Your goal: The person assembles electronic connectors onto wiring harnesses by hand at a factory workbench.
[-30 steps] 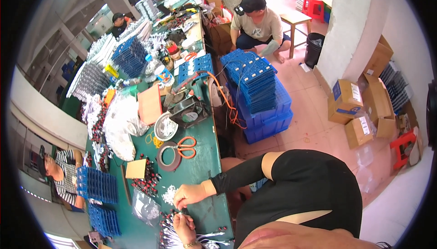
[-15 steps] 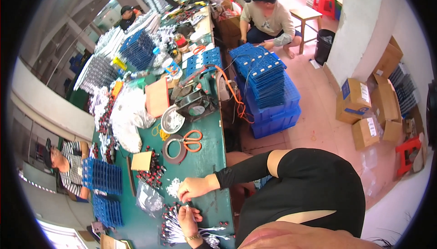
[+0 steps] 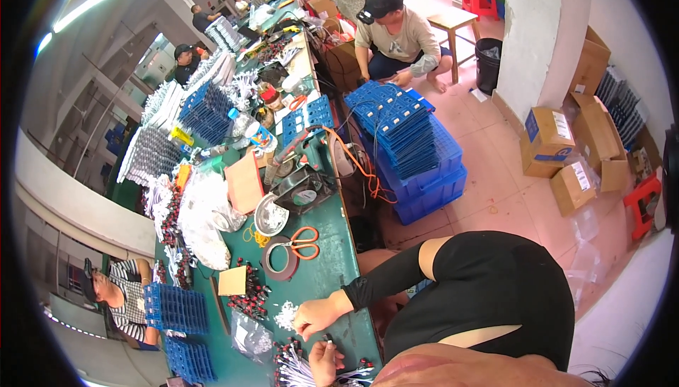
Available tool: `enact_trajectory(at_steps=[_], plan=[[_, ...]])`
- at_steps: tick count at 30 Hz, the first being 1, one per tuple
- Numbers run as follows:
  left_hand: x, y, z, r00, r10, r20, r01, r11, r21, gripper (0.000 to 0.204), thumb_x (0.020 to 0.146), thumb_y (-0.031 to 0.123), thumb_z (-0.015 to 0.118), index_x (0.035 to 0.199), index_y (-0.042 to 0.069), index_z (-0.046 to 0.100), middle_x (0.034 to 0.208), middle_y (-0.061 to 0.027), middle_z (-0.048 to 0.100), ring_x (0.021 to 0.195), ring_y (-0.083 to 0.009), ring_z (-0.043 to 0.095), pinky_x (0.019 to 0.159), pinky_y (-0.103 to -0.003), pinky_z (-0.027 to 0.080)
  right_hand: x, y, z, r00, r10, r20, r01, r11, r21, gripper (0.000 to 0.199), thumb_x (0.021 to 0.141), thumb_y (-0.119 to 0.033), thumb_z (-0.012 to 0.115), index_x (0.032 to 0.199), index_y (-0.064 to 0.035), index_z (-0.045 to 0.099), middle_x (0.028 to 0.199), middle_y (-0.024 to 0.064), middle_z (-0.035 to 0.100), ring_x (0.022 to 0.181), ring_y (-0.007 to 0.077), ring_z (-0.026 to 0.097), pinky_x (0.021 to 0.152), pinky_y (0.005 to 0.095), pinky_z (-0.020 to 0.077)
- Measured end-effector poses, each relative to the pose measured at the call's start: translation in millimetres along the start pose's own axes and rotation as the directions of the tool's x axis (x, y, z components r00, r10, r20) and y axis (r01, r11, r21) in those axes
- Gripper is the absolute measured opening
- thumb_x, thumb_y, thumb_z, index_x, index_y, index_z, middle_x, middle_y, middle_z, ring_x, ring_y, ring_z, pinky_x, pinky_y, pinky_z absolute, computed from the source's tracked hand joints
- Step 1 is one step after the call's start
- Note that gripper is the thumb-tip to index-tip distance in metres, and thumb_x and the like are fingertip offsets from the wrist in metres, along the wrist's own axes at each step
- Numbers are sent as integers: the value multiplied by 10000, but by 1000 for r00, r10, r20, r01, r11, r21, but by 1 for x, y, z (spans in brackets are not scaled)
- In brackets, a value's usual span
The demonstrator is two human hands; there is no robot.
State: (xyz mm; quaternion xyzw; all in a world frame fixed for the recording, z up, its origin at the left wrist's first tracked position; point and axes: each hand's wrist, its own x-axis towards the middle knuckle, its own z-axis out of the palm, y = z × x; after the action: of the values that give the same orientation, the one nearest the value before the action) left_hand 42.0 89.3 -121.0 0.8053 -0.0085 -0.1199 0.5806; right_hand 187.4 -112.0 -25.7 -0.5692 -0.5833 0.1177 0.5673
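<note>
Seemingly mid-sort, working through small parts at the lower-centre edge of the green desk [image 3: 332,274]. Right hand [image 3: 318,314] resting knuckles-up beside a little heap of white bits [image 3: 286,314], fingers curled together; cannot tell whether pinching anything. Left hand [image 3: 324,362] just below it, at a bundle of white leads with red ends [image 3: 297,367], fingers bent, grip too small to make out. Calls next for a fine fingertip pinch on one piece, without scattering the heap.

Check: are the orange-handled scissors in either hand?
No, the scissors lie on the green table beside a tape roll, apart from both hands.
</note>
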Motion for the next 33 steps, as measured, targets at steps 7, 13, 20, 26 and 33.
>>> enact_trajectory(at_steps=[7,13,20,26,33], plan=[[-7,66,32,982,-99,-162,93,995,-45,158,924,223,484,932,76,539,611,26,514,442,-39,418,383,-159,310,-3,-2,-3,998,-55,20,56,998,-22,196,724,-196,674,691,-33,570,664,88,580,631,267,565,577,368,427],[-18,159,55,908,-363,-209,328,926,-184,252,926,210,477,1129,64,511,625,22,521,456,-42,439,392,-157,318,-1,2,2,997,-75,16,74,997,11,170,689,-183,686,675,-39,597,662,91,603,629,246,582,564,362,426],[-12,61,22,962,-111,-250,113,994,-6,283,906,214,520,1146,64,518,693,7,557,575,-73,489,532,-191,407,-2,-6,2,993,-114,24,114,993,13,153,722,-170,652,682,-38,586,665,93,603,637,242,589,574,363,431],[-15,89,28,888,71,-455,-61,997,36,167,902,234,524,920,71,488,634,-17,524,435,-70,436,396,-198,344,-4,-13,-4,999,21,47,-27,992,120,161,828,-175,574,773,-34,520,644,85,581,529,200,588,489,329,431],[-7,96,35,756,228,-614,-191,974,126,134,882,189,555,871,66,504,783,-31,541,467,-49,440,407,-180,348,-2,-15,-5,996,49,79,-61,986,158,185,837,-184,589,785,-27,505,643,83,580,496,178,593,456,304,434]])
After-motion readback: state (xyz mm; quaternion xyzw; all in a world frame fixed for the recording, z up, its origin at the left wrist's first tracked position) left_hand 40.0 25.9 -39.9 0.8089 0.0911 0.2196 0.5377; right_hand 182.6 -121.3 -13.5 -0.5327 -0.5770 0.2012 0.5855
